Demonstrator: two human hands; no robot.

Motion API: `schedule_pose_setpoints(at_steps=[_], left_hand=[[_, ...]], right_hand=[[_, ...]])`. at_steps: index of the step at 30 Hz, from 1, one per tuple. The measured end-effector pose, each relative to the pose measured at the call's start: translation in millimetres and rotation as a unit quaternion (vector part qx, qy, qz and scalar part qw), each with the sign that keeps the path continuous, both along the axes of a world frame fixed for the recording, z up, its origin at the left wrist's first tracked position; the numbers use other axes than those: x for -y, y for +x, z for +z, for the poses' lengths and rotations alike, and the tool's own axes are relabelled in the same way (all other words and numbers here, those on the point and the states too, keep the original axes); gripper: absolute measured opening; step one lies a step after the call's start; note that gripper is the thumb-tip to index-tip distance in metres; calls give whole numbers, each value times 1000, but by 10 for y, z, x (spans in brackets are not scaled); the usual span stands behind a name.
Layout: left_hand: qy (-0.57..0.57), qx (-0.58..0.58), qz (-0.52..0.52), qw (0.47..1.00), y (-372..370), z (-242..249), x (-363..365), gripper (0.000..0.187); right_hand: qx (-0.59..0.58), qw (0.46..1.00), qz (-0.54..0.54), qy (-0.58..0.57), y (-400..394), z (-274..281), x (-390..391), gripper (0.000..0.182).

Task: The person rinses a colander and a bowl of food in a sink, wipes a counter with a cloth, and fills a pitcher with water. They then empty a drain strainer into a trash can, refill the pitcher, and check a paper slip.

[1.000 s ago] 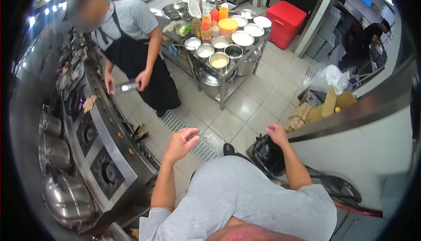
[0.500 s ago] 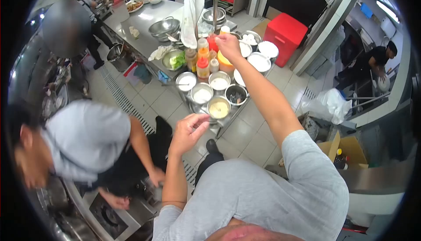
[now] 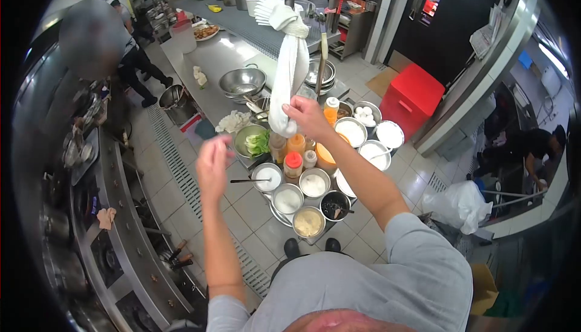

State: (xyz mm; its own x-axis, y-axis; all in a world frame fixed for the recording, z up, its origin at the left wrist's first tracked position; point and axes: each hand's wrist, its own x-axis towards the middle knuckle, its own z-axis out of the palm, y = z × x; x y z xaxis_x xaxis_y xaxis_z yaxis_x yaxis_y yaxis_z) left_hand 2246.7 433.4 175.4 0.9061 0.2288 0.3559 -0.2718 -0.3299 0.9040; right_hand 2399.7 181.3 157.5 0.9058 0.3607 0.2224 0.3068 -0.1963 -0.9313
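A knotted white cloth (image 3: 289,60) hangs over the far part of the ingredient table. My right hand (image 3: 307,119) is at its lower right side, with thumb and fingers closed on the fabric. Left of the green leaves in a metal bowl (image 3: 243,141), my left hand (image 3: 213,161) is raised, its fingers smeared by motion; nothing can be made out in it. Below the cloth stand a red-capped bottle (image 3: 293,164), other sauce bottles, and several round tubs, among them one of white powder (image 3: 287,199) and one of yellowish paste (image 3: 308,223).
A steel counter (image 3: 181,60) with a large metal bowl (image 3: 242,81) extends at the back left. A stove range (image 3: 130,241) lines the left side. The red box (image 3: 413,101) stands on the floor at right. Other people are at the back and far right.
My right hand has come onto the cloth from the bottles and tubs. My left hand has moved up and left. The view has shifted, and the co-worker at lower left is out of view.
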Motion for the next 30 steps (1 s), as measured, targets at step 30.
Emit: schedule_pose_setpoints(at_steps=[30], left_hand=[[347,120,-74,927,1122,1152,980,66]], right_hand=[[-137,863,74,481,391,-172,-145,66]])
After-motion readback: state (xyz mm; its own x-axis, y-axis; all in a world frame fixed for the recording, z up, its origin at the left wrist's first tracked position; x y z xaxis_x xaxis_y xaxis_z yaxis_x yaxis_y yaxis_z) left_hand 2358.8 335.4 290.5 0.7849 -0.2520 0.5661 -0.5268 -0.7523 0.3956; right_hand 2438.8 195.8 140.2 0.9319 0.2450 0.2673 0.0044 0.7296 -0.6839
